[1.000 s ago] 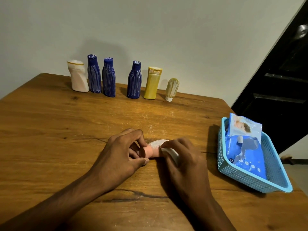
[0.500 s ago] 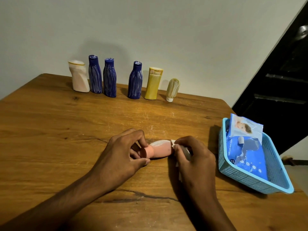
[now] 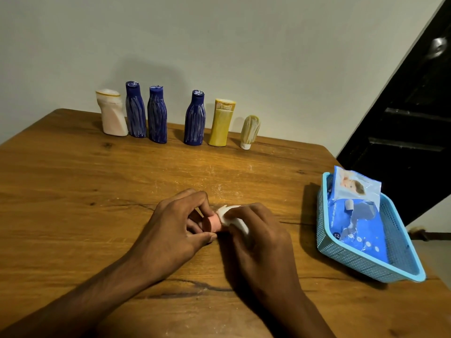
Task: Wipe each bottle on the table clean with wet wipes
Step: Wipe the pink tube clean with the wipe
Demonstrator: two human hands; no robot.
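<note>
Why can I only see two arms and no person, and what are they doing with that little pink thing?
The camera sits on the person's head and looks down, so you see only their arms, as if through their eyes. The left hand pinches the cap end of a small pink bottle lying on the wooden table. The right hand presses a white wet wipe around the bottle to clean it. By the wall stand six more bottles: a white one, three blue ones, a yellow one and a small pale one. On the right, a blue basket holds the pack of wipes.
</note>
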